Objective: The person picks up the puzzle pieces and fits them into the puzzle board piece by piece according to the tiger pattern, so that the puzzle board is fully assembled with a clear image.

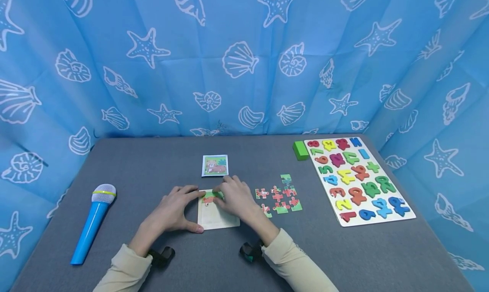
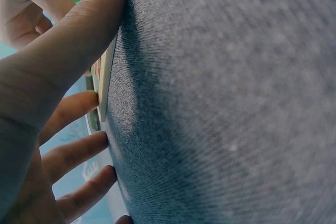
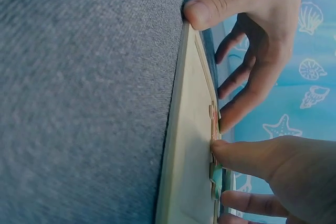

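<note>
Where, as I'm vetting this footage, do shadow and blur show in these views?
Head: board and microphone look fairly sharp in even light; left wrist: a dark band of shadow runs down the table, its weave softening toward the right edge; right wrist: the weave softens toward the left edge.

I see a blue curtain (image 1: 263,88), printed with white starfish (image 1: 148,49) and seashells (image 1: 238,60), hanging in soft folds behind the table (image 1: 153,160) and along both its sides. Grey woven cloth (image 1: 324,249) covers this table.
</note>
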`<state>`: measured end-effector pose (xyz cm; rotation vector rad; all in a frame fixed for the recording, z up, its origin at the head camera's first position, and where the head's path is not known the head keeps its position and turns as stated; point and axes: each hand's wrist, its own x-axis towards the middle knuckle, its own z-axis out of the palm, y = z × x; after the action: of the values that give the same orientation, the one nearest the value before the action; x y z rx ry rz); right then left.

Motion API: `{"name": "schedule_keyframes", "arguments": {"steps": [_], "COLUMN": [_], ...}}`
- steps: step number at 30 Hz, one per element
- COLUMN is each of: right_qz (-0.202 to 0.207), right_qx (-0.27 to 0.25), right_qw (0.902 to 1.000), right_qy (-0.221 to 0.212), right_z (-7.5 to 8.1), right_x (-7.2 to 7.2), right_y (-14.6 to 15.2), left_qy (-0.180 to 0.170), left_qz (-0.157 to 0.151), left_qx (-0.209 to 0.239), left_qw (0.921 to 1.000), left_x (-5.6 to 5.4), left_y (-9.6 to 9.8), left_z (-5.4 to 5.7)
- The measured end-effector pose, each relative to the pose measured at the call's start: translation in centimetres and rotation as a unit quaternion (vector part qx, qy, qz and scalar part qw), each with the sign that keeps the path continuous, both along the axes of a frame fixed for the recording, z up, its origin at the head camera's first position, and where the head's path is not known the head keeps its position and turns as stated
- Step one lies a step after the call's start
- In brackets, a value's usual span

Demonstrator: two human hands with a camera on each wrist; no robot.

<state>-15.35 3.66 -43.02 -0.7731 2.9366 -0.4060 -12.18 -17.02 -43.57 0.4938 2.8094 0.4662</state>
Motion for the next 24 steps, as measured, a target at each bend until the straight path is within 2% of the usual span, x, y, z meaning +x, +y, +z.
{"name": "schedule_keyframes", "arguments": {"steps": [10, 24], "right_qz": [0.003, 0.012], "right_qx": [0.008, 0.001], "right_qw": [0.9998, 0.9999], "right_qy": [0.015, 0.012], "right_z": [-0.11, -0.3], "right_x": [0.17, 0.21], "right_y": [0.02, -0.08], "left_qy": [-0.003, -0.004], "left_qz": [-0.002, -0.002], "left_qx": [0.001, 0.007], "left_qw": [1.0, 1.0], "left_x": [-0.11, -0.09], "left_y": [0.05, -0.07], "left_z": [0.03, -0.01]}}
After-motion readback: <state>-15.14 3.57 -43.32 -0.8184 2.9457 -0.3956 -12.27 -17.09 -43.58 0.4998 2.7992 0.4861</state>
